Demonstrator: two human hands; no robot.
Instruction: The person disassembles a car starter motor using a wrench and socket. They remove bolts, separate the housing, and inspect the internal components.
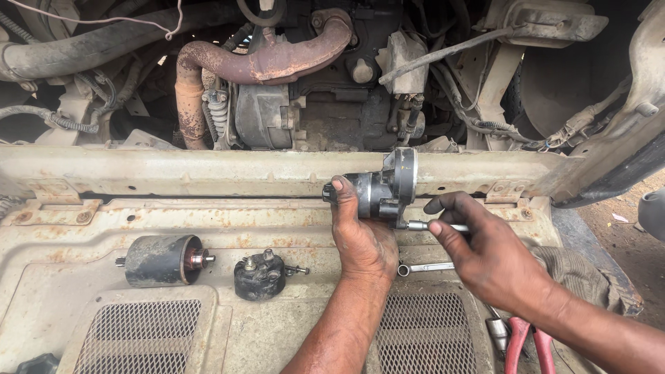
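The starter motor lies on its side on the rusty metal panel, just under the front crossbar, clamped in the left hand with the thumb hooked over its small end. The right hand grips a socket driver whose tip sits at a bolt on the motor's lower flange.

The likeliest trouble, as I judge it, is the driver slipping off the bolt head: it enters nearly level and the motor is steadied by one hand only, so a hard turn could roll the body or round the bolt, and the knuckles would strike the flange.

A spanner lies between the two wrists, and a jolt could knock it about. Left of the left hand, the loose cylinder and black cap rest unsecured and could roll on the panel. Red-handled pliers lie below the right forearm.
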